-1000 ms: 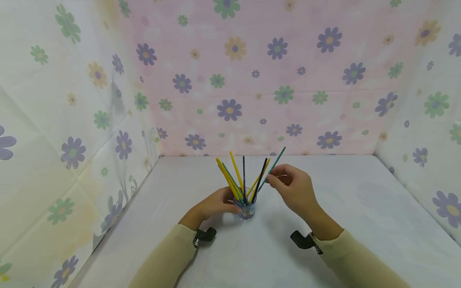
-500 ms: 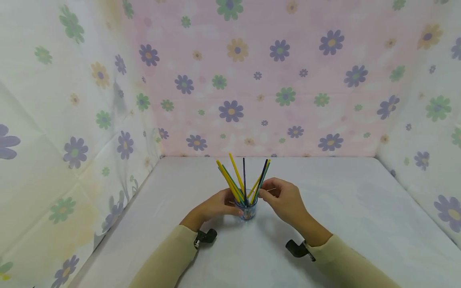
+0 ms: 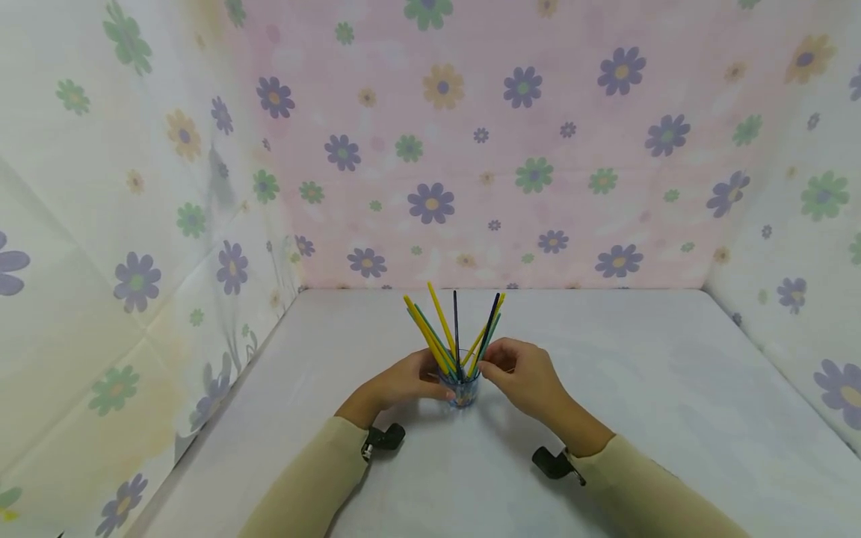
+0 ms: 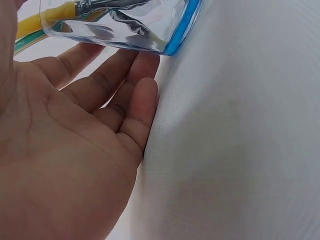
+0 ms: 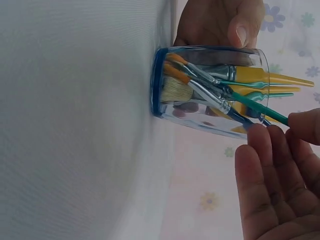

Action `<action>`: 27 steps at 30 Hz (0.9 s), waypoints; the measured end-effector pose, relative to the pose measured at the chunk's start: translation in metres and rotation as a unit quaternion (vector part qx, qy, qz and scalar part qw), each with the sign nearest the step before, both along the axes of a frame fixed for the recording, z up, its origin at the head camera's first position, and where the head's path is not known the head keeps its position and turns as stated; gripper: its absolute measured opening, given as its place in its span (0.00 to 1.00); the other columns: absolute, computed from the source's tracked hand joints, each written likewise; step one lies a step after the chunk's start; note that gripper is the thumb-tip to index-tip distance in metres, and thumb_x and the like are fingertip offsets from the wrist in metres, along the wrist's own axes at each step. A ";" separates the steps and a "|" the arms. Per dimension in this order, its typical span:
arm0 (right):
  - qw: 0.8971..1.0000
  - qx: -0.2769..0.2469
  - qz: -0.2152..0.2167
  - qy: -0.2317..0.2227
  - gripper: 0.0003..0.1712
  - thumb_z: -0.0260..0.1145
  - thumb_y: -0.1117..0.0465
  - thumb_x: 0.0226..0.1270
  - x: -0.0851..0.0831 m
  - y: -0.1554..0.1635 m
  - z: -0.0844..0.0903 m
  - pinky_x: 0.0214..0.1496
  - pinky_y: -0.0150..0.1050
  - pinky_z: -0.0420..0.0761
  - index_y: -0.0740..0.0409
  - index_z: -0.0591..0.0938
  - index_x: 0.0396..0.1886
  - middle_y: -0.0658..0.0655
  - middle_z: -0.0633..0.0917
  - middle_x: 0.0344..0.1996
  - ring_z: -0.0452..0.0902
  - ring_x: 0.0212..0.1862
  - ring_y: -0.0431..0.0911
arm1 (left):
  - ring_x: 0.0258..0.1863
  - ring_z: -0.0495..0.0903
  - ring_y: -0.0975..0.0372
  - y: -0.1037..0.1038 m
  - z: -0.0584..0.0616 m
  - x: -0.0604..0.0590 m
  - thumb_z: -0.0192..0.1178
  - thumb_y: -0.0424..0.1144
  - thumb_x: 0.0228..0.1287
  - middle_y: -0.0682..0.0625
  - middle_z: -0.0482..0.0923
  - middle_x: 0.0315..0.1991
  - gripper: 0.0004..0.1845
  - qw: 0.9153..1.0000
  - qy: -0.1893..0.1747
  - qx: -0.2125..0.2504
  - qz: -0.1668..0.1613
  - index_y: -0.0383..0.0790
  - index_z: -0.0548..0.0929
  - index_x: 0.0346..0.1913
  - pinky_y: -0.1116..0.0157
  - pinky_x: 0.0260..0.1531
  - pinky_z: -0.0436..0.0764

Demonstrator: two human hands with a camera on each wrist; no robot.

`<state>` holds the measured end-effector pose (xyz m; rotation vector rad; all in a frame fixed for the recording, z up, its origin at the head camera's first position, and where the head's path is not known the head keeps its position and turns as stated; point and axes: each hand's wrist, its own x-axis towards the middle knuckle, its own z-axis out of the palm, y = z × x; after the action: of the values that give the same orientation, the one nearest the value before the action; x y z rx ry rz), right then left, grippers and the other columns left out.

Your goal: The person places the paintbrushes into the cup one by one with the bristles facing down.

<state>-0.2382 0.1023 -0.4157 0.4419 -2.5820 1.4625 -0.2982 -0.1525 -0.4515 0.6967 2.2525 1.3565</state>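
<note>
A clear plastic cup (image 3: 462, 394) with a blue base (image 5: 157, 82) stands upright on the white table, full of several yellow, green and dark blue paintbrushes. My left hand (image 3: 402, 385) holds it from the left, thumb in front and fingers behind. At the cup's right rim, my right hand (image 3: 526, 379) pinches a slim green paintbrush (image 5: 257, 106) between thumb and fingers. That brush's ferrule and orange bristles lie inside the cup, seen in the right wrist view. Its handle leans to the right beside a dark blue paintbrush (image 3: 492, 314).
The white tabletop (image 3: 673, 388) stretches around the cup. Floral cloth walls (image 3: 377, 90) enclose the back and both sides. A black wrist camera (image 3: 386, 438) sits on the left cuff and another wrist camera (image 3: 553, 463) on the right.
The right hand has come left and down toward the cup, and the green paintbrush has sunk into it from a higher, more tilted position. The left hand stays around the cup.
</note>
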 end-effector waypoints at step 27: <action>0.998 0.017 -0.018 -0.065 0.08 0.70 0.54 0.71 -0.010 0.016 0.004 0.38 0.40 0.82 0.50 0.86 0.45 0.50 0.89 0.41 0.87 0.41 0.50 | 0.65 0.77 0.58 -0.003 0.001 -0.003 0.72 0.41 0.60 0.51 0.78 0.65 0.37 0.999 0.023 -0.032 -0.007 0.45 0.71 0.72 0.54 0.70 0.74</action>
<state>-0.2485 0.1185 -0.4120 0.3110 -2.7035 1.4851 -0.3007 -0.1560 -0.4509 0.7277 2.3100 1.2691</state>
